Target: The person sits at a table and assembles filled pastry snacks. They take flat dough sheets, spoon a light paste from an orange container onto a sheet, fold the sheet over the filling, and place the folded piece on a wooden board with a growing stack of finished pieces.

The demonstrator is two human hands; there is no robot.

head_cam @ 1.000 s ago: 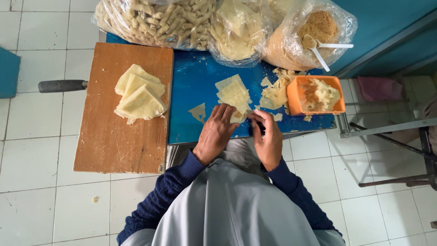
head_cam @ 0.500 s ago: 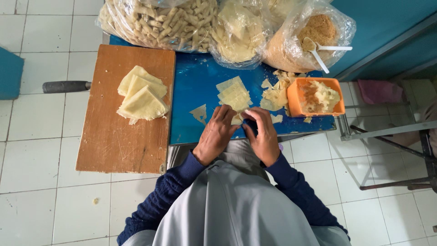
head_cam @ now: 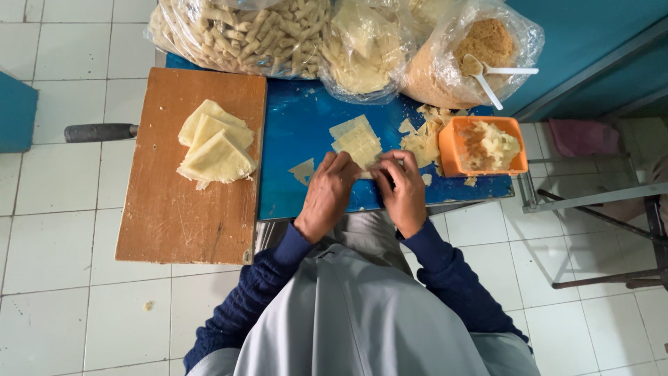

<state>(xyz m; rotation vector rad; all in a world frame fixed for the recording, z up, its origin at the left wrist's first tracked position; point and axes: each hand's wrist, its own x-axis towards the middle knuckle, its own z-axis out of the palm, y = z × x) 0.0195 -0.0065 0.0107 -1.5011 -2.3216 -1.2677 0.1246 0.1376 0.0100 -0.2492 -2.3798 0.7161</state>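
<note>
While you are leaning over the blue bench (head_cam: 306, 125), your left hand (head_cam: 328, 197) and right hand (head_cam: 403, 189) are coming together just right of the frame's centre, fingertips pinching one pale wrapper sheet (head_cam: 367, 173) between them. Its long axis is running left to right across the gap, both hands equally near. The wrapper stack (head_cam: 356, 139) is lying directly above them.

White tiled floor (head_cam: 42, 230), teal wall (head_cam: 591, 35).
</note>
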